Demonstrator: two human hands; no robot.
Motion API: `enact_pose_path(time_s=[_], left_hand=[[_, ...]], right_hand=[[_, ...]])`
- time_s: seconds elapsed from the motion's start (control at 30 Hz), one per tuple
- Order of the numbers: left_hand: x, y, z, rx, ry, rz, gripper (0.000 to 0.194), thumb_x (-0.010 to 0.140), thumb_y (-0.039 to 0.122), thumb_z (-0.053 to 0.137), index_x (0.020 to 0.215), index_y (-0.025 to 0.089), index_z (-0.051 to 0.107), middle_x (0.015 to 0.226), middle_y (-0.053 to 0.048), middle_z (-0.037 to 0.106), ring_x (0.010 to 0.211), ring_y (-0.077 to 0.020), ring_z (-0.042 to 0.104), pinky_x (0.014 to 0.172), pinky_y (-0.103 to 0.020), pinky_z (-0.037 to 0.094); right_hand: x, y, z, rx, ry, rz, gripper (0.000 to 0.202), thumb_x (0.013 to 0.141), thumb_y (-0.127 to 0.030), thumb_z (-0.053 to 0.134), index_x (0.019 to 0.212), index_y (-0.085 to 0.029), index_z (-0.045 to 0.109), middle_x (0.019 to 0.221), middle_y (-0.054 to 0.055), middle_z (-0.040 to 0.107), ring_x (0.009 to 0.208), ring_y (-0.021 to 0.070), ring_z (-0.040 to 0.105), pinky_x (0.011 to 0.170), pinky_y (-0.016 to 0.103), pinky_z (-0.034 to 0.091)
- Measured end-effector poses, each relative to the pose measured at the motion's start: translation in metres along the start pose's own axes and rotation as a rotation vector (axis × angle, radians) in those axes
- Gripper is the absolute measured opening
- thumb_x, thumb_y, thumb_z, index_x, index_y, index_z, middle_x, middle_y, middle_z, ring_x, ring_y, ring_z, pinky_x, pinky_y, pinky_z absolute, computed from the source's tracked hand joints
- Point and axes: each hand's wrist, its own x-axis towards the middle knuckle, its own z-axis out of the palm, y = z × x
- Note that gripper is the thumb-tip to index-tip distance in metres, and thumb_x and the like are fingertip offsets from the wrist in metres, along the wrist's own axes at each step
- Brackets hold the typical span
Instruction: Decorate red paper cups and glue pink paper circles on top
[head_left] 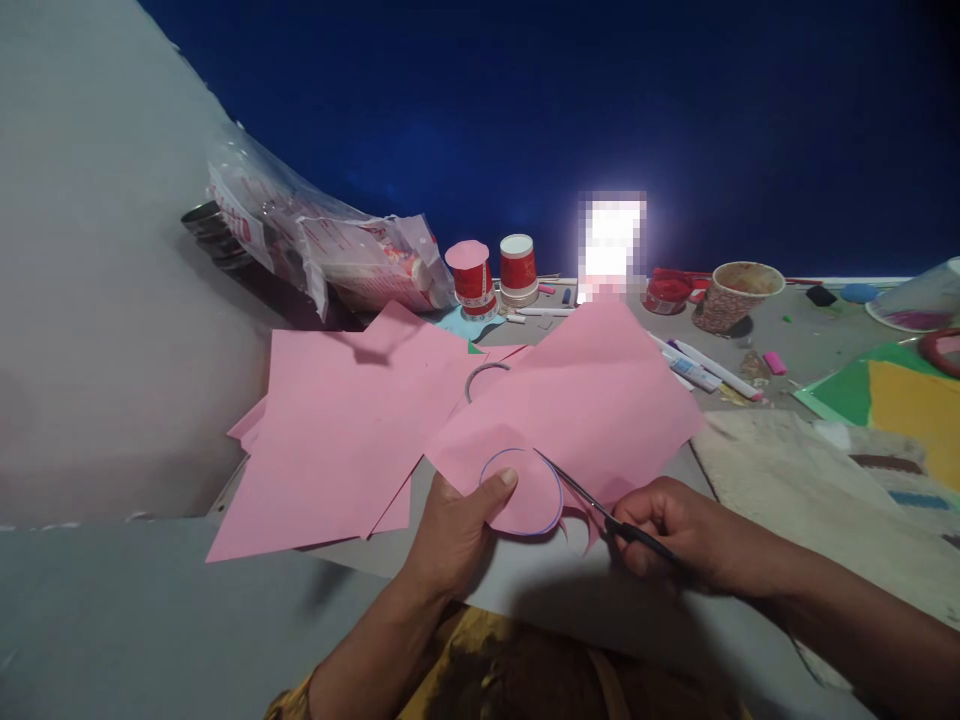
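Note:
My left hand pinches a pink paper sheet at its near edge, thumb on a circle outlined in blue pen. My right hand grips small dark scissors, whose blades reach into the paper along the right side of the circle. A curled cut strip hangs below the circle. The sheet is lifted a little above the grey table.
More pink sheets lie fanned to the left. Behind stand two red paper cups, a plastic bag, a patterned cup, pens and a glue tube. Green and yellow paper lies at right, a metal ring mid-table.

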Motion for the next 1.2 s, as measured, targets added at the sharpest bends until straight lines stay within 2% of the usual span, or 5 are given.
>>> enact_pose_path(time_s=[0.3, 0.47, 0.7, 0.83, 1.2], left_hand=[[0.001, 0.009, -0.002, 0.077, -0.059, 0.033, 0.049, 0.085, 0.040, 0.084, 0.127, 0.018, 0.074, 0.121, -0.011, 0.079, 0.124, -0.0323, 0.068, 0.116, -0.050, 0.047], [0.001, 0.013, 0.000, 0.011, -0.080, -0.014, 0.050, 0.083, 0.039, 0.085, 0.126, 0.016, 0.074, 0.121, -0.013, 0.079, 0.117, -0.0342, 0.070, 0.111, -0.052, 0.051], [0.002, 0.020, -0.001, 0.026, -0.096, -0.012, 0.044, 0.081, 0.036, 0.086, 0.120, 0.018, 0.076, 0.098, -0.008, 0.082, 0.106, -0.0315, 0.073, 0.108, -0.049, 0.052], [0.004, 0.022, -0.001, 0.002, -0.120, -0.033, 0.047, 0.079, 0.037, 0.087, 0.121, 0.018, 0.076, 0.108, -0.010, 0.081, 0.112, -0.0330, 0.072, 0.107, -0.048, 0.052], [0.005, 0.038, -0.006, 0.020, -0.151, -0.025, 0.046, 0.083, 0.036, 0.084, 0.124, 0.016, 0.076, 0.108, -0.012, 0.082, 0.112, -0.0340, 0.072, 0.110, -0.051, 0.051]], right_hand=[[-0.004, -0.010, 0.000, -0.063, -0.003, 0.089, 0.052, 0.068, -0.064, 0.085, 0.072, -0.017, 0.064, 0.049, -0.007, 0.050, 0.039, 0.0046, 0.034, 0.037, 0.018, 0.020], [-0.006, -0.014, 0.002, -0.072, -0.017, 0.078, 0.049, 0.069, -0.061, 0.084, 0.069, -0.018, 0.061, 0.050, -0.004, 0.056, 0.040, 0.0047, 0.036, 0.036, 0.017, 0.022], [-0.007, -0.016, 0.002, -0.081, -0.009, 0.079, 0.045, 0.068, -0.058, 0.083, 0.069, -0.017, 0.065, 0.051, -0.004, 0.059, 0.038, 0.0037, 0.033, 0.036, 0.017, 0.022], [-0.009, -0.020, 0.002, -0.084, -0.023, 0.063, 0.046, 0.069, -0.058, 0.084, 0.068, -0.016, 0.066, 0.050, -0.003, 0.059, 0.038, 0.0035, 0.033, 0.036, 0.017, 0.021], [-0.011, -0.034, 0.009, -0.120, 0.010, 0.042, 0.044, 0.071, -0.057, 0.081, 0.070, -0.019, 0.059, 0.051, -0.004, 0.059, 0.038, 0.0045, 0.033, 0.036, 0.018, 0.024]])
